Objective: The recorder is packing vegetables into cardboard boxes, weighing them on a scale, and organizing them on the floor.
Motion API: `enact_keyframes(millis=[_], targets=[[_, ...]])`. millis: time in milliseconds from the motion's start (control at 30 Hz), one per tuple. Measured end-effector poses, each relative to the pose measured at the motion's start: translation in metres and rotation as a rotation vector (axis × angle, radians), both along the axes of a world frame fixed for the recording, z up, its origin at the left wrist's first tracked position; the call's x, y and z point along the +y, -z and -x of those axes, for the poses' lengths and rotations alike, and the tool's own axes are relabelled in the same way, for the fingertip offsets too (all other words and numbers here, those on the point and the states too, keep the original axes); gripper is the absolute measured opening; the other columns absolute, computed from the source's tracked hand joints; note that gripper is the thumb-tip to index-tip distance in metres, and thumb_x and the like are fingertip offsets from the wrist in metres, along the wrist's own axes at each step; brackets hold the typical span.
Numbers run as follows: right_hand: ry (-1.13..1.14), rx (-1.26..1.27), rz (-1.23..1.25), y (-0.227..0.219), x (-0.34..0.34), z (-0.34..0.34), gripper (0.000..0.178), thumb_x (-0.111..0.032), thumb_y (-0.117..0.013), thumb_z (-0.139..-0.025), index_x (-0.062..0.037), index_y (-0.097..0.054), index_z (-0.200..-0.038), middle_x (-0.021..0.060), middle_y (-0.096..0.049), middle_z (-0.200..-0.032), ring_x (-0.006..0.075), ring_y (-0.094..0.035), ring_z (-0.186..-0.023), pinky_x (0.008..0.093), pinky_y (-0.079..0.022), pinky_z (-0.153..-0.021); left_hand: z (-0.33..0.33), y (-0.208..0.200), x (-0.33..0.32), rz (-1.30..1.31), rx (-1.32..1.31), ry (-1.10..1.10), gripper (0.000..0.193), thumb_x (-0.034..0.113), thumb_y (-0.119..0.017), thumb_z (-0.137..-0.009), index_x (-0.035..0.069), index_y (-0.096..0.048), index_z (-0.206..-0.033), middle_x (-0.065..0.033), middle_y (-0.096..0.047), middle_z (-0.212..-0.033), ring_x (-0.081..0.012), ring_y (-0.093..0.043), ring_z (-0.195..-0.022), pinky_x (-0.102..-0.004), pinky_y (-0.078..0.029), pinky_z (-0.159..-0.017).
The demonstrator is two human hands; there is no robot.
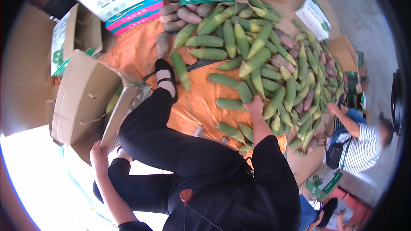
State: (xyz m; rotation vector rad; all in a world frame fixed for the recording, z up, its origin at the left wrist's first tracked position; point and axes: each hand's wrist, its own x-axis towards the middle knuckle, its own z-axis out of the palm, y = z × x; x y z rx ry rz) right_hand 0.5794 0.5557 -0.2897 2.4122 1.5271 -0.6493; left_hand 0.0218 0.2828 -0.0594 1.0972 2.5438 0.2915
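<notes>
My left hand (99, 158) is closed on the edge of a cardboard box flap (117, 122). The open cardboard box (80, 98) stands at my left, with some green radish (113, 102) showing inside. My right hand (255, 106) is at the near side of a big heap, its fingers closed round the end of a green radish (245, 92). More green radishes (223, 80) lie loose around that hand, on an orange sheet (195, 111).
Purplish-red radishes (188, 16) lie at the far end of the heap. Printed cartons (124, 0) stand along the far side, and another open box (81, 34) sits at far left. A person in a striped shirt (357, 145) sits right of the heap. My shoe (165, 70) is on the sheet.
</notes>
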Motion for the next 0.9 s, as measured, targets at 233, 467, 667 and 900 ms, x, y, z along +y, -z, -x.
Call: enact_keyframes(millis=[233, 467, 667, 900], targets=[[-0.04, -0.16, 0.128, -0.023, -0.005, 0.019, 0.08, -0.037, -0.083, -0.062, -0.0128, -0.049, -0.129, 0.0118, -0.051, -0.131, 0.031, -0.048, -0.123, 0.0459, -0.045, -0.098, -0.021, -0.012, 0.016, 0.09, 0.062, 0.039, 0.017, 0.008, -0.061, -0.079, 0.007, -0.067, -0.094, -0.014, -0.063, -0.09, -0.0338, -0.061, -0.089, -0.0416, -0.048, -0.079], [-0.031, 0.755, -0.062, 0.013, -0.018, 0.009, 0.059, -0.015, -0.079, -0.062, -0.0031, -0.06, -0.117, 0.0078, -0.066, -0.101, 0.0239, -0.063, -0.092, 0.0344, -0.049, -0.083, -0.024, -0.025, 0.019, 0.111, 0.081, 0.039, 0.019, 0.008, -0.065, -0.077, 0.007, -0.067, -0.096, -0.0124, -0.065, -0.091, -0.0312, -0.062, -0.092, -0.041, -0.048, -0.082], [-0.399, 0.915, -0.161, -0.092, 0.034, 0.129, 0.062, -0.011, -0.079, -0.06, 0.0017, -0.057, -0.117, 0.0116, -0.058, -0.108, 0.0245, -0.057, -0.101, 0.0356, -0.046, -0.086, -0.018, -0.027, 0.014, 0.042, 0.123, 0.08, 0.028, 0.011, -0.067, -0.074, 0.008, -0.066, -0.101, -0.0128, -0.065, -0.093, -0.0312, -0.063, -0.092, -0.0411, -0.049, -0.082], [-1.277, 0.906, -0.68, -0.309, 0.048, 0.311, 0.06, -0.019, -0.078, -0.058, -0.0017, -0.06, -0.113, 0.0132, -0.058, -0.104, 0.0315, -0.053, -0.103, 0.04, -0.042, -0.092, -0.018, -0.036, 0.012, 0.013, 0.082, 0.06, 0.031, 0.009, -0.065, -0.074, 0.007, -0.066, -0.105, -0.0147, -0.065, -0.097, -0.0332, -0.062, -0.094, -0.0398, -0.049, -0.084]])
